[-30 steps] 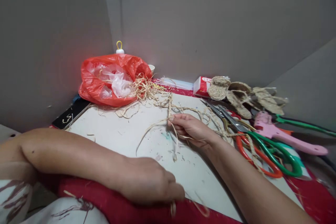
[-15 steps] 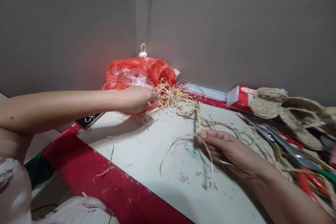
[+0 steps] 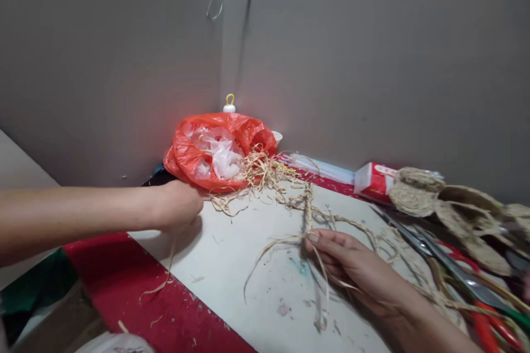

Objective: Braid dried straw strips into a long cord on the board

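My right hand [image 3: 351, 265] pinches the lower end of a braided straw cord [image 3: 308, 212] between thumb and fingers. Loose straw strands fan out from the pinch to the left and downward over the white tabletop. My left hand [image 3: 182, 207] is closed above the table's left part, with its fingers curled under and out of sight; what they hold, if anything, I cannot make out. Below it a thin straw strip [image 3: 170, 256] trails onto the red border. A heap of loose straw strips [image 3: 263, 168] spills beside the red plastic bag [image 3: 186, 160].
White plastic lies inside the red bag. To the right are a red-and-white pack [image 3: 376, 181], woven straw pieces [image 3: 418, 193] and large scissors [image 3: 459, 270] with red handles. Several pale sticks [image 3: 323, 167] lie along the back edge, against the grey wall [image 3: 351, 66].
My left hand has pulled back from the straw heap toward the left, uncovering the bag's front. The right hand keeps its pinch on the cord. The whole view has tilted slightly upward.
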{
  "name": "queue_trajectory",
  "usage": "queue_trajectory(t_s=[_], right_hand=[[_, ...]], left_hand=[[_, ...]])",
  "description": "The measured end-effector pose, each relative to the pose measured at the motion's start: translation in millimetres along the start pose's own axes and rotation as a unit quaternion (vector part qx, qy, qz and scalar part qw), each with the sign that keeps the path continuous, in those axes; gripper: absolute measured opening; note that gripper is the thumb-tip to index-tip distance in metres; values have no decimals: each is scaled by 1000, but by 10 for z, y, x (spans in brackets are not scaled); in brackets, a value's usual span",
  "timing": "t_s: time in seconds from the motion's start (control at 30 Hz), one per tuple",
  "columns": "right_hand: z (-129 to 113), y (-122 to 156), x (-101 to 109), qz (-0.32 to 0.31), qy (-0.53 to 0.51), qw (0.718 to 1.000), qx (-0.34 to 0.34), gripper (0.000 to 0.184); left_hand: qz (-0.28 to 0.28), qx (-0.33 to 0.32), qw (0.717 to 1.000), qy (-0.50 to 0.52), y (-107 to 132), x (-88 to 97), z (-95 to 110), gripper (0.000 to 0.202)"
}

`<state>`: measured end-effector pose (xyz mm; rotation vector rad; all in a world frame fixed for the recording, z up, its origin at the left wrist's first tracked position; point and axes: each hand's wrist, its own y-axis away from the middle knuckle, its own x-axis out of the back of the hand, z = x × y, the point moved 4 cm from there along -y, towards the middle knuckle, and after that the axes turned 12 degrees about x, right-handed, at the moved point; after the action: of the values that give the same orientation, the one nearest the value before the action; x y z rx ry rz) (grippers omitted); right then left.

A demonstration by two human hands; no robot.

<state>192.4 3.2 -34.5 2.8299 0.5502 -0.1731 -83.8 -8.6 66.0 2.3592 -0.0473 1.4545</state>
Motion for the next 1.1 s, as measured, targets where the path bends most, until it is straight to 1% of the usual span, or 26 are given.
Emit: queue_trajectory(t_s=[0.07, 0.1, 0.2, 0.3, 0.37, 0.4, 0.47, 0.5, 0.53, 0.6, 0.63, 0.67, 0.7, 0.73, 0.8, 0.83, 0.87, 0.9, 0.97, 1.03, 1.1], right_hand=[[-9, -5, -12, -7, -2, 1000, 4, 36], [-13, -8, -16, -10, -4, 1000, 8, 36], [-22, -12, -26, -17, -6, 1000, 11, 36], [-26, -12, -35, -21, -3, 1000, 13, 35], [-29, -13, -41, -18, -5, 1000, 15, 35], [-30, -14, -45, -16, -5, 1000, 15, 35], [-36, -19, -54, -15, -6, 1000, 15, 35], [-39, -23, -58, -15, -5, 1000, 15, 35], [-44, -28, -60, -15, -4, 1000, 16, 35], [-47, -38, -60, -16, -5, 1000, 20, 35], [-46, -43, -56, -15, -7, 1000, 23, 35], [-43, -48, -52, -15, -10, 1000, 25, 34], [-37, -53, -50, -16, -14, 999, 27, 34], [-30, -57, -47, -16, -17, 999, 30, 33], [-16, -65, -43, -15, -20, 999, 34, 32], [-11, -69, -42, -14, -21, 999, 35, 32], [-9, -72, -43, -13, -21, 999, 36, 33], [-10, -74, -44, -12, -21, 999, 38, 33], [-17, -74, -48, -13, -19, 999, 41, 32], [-30, -72, -49, -13, -12, 999, 46, 31], [-41, -73, -47, -13, -2, 999, 52, 30]], left_hand=[[-43, 34, 998, 8, 62, -212, -47, 29], [-52, 46, 997, 14, 97, -301, -62, 28], [-53, 43, 997, 43, 187, -479, -61, 24], [-18, 24, 996, 86, 209, -516, -42, 26], [24, 19, 988, 152, 173, -457, -41, 22], [48, 11, 979, 196, 142, -405, -40, 20], [80, -22, 951, 298, 55, -280, -29, 15], [77, -42, 930, 357, -1, -222, -19, 13], [59, -59, 905, 417, -65, -172, -8, 13], [8, -74, 849, 523, -204, -94, 11, 18], [-13, -77, 830, 552, -271, -60, 23, 22], [-23, -80, 827, 555, -333, -26, 35, 25], [-18, -82, 842, 533, -388, 13, 46, 26], [-3, -79, 869, 489, -440, 55, 56, 24], [44, -64, 921, 382, -540, 152, 73, 15], [75, -57, 935, 342, -595, 215, 82, 11], [111, -52, 940, 318, -656, 288, 91, 12], [146, -49, 939, 308, -730, 365, 100, 16], [211, -42, 928, 305, -919, 514, 111, 21], [240, -25, 922, 303, -1165, 616, 111, 19], [251, -7, 918, 308, -1417, 672, 99, 22]])
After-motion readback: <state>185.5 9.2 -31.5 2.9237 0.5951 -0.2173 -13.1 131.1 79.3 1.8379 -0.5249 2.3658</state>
